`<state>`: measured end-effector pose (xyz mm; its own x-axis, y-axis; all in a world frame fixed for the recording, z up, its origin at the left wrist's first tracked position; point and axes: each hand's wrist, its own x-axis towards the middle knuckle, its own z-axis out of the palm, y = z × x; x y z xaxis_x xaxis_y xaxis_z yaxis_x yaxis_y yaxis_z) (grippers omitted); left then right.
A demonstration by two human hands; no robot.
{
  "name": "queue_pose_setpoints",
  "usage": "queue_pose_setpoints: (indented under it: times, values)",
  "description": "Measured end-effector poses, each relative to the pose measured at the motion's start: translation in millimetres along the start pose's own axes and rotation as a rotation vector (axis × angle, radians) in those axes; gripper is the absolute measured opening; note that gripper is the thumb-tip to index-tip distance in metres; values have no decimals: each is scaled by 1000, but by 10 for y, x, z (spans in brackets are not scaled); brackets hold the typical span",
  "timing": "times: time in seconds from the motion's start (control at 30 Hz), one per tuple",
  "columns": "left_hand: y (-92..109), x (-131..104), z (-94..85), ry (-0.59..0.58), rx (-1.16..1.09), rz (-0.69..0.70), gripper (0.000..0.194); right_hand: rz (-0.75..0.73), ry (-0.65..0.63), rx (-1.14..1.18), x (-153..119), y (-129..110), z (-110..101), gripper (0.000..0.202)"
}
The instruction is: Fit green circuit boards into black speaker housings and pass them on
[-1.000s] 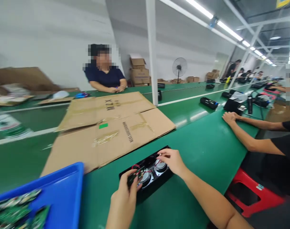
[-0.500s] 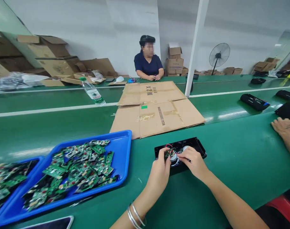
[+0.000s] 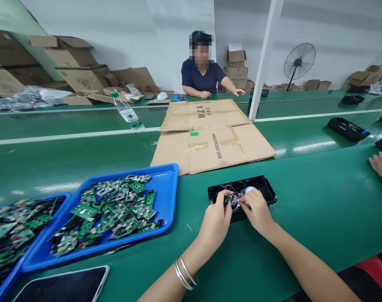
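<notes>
"What are you at?"
"Close work, I judge: my left hand [image 3: 214, 219] pinches a circuit board [image 3: 231, 198] over the black casing [image 3: 268, 192] on the tabletop [image 3: 307, 201]."
"And your right hand [image 3: 258, 213]?"
"Fingertips drawn narrow beside the board; whether they grip a wire, I can't tell. It calls for steadiness."

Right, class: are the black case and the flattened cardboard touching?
Apart: the head view shows a strip of green table between the black case and the cardboard.
</notes>
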<state>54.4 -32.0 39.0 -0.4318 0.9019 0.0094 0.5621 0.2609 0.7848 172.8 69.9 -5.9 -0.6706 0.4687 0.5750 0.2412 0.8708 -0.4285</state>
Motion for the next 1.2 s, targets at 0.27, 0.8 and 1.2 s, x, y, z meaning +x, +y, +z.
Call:
queue_pose_setpoints:
  times: [0.27, 0.8, 1.2]
  values:
    - [-13, -7, 25, -16, 146, 34, 41, -164, -155, -181, 65, -49, -95, 33]
    - [25, 17, -142, -251, 257, 370, 35, -46, -222, 40, 61, 2, -117, 14]
    - [-15, 29, -110, -216, 167, 271, 32, 41, -222, 76, 73, -23, -104, 12]
